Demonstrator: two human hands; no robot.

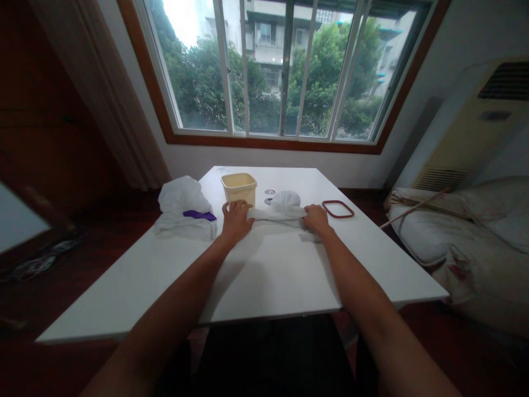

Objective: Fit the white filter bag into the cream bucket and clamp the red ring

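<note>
A whitish, see-through plastic bag (279,212) is stretched between my two hands, low over the table. My left hand (237,219) is closed on its left end, just in front of a cream-coloured plastic bin (239,184). At the other end my right hand (317,217) grips the bag with bent fingers. Part of the bag bunches up in a pale lump behind the stretched edge. To the right of my right hand lies a dark red frame (338,209) with rounded corners.
On the table's left side sits another crumpled white plastic bag (184,201) with a purple strip (199,215) on it. The white table (273,275) stands before a window (273,71). Large stuffed sacks (483,242) and a stick are at the right.
</note>
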